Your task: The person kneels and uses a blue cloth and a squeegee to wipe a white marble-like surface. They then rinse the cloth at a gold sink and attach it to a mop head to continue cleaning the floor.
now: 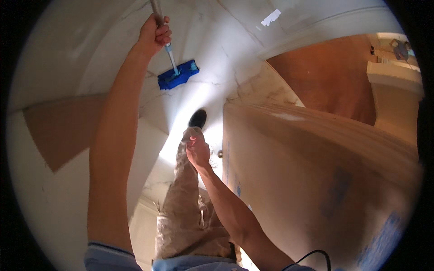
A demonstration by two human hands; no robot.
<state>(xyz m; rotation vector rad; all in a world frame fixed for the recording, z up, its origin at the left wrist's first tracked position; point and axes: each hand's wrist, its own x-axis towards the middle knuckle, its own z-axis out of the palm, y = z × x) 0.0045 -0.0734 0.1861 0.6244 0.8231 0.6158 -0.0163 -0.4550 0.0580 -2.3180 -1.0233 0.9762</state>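
Note:
My left hand [157,34] is raised at the upper left, its fingers closed around the pole [157,10] of a flat mop. Below that hand the pole runs down to a mop head with a blue cloth pad [178,75], set against a pale marble-look surface. In the middle of the view, my right hand [197,149] is in front of my trousered leg near the knee, fingers curled; whether it grips the fabric or something else is unclear.
A large board-like panel [271,162] with blue tape stands at my right. Beyond it lies reddish-brown flooring [332,78], with another person [400,50] far at the upper right. A dark shoe [198,118] is below me, near a small round metal fitting [220,154].

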